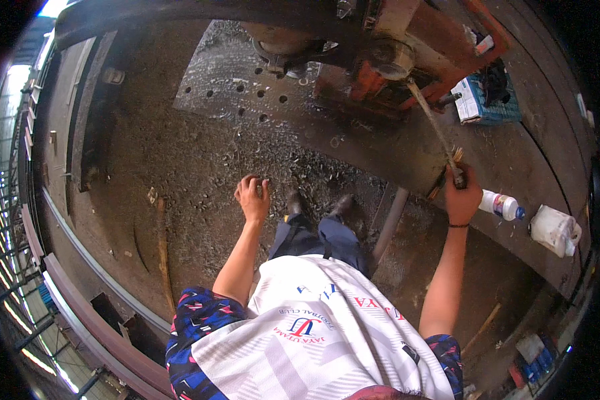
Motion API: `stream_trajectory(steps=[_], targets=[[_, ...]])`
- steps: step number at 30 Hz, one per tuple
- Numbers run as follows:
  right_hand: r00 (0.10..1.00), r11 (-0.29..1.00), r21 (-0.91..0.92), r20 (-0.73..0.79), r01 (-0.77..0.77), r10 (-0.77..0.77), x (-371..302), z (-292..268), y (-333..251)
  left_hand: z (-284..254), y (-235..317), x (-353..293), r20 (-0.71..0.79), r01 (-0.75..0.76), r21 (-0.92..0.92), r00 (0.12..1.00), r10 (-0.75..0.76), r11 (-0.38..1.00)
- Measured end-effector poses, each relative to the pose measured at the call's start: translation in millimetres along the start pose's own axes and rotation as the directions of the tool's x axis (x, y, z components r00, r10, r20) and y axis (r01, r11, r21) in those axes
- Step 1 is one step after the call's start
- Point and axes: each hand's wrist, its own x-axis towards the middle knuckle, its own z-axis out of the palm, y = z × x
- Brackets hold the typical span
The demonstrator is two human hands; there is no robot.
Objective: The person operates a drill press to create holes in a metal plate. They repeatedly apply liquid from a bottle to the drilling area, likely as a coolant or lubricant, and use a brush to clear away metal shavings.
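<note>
My right hand [463,200] is closed around the end of a long metal lever [431,117]. That lever slants down from a round hub [392,60] on a worn orange-red machine [440,43]. Straw-coloured bristles [457,155] stick out close to the right hand; what they belong to is hidden. To the left, in front of my body, my left hand [253,199] hangs in the air with loosely bent fingers and nothing in them. Beyond it lies a wet metal plate [213,67] with several round holes, under the machine's dark head [280,50].
Right of the machine are a blue-and-white box [490,103], a capped bottle [502,205] and a white plastic container [555,230]. Metal shavings [273,150] litter the floor around my boots [340,205]. A long wooden stick [163,247] lies at left, near long metal beams [90,113].
</note>
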Motion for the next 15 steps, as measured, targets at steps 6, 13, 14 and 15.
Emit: stream_trajectory(steps=[6, 13, 14, 15], targets=[[0.997, 0.988, 0.136, -0.046, 0.069, -0.064, -1, -2, -3, 10, -50, -65, 0.278, 0.265, 0.112, 0.917, -0.286, 0.958], [0.987, 0.968, 0.194, -0.032, 0.162, -0.159, -3, -3, 6, -13, -70, -101, 0.602, 0.417, 0.152, 0.680, -0.418, 0.896], [0.985, 0.965, 0.195, -0.040, 0.174, -0.170, -3, -2, 9, -16, -71, -105, 0.610, 0.451, 0.136, 0.663, -0.433, 0.882], [0.981, 0.961, 0.198, -0.048, 0.192, -0.186, -2, 0, 10, -18, -70, -110, 0.616, 0.489, 0.120, 0.646, -0.451, 0.864]])
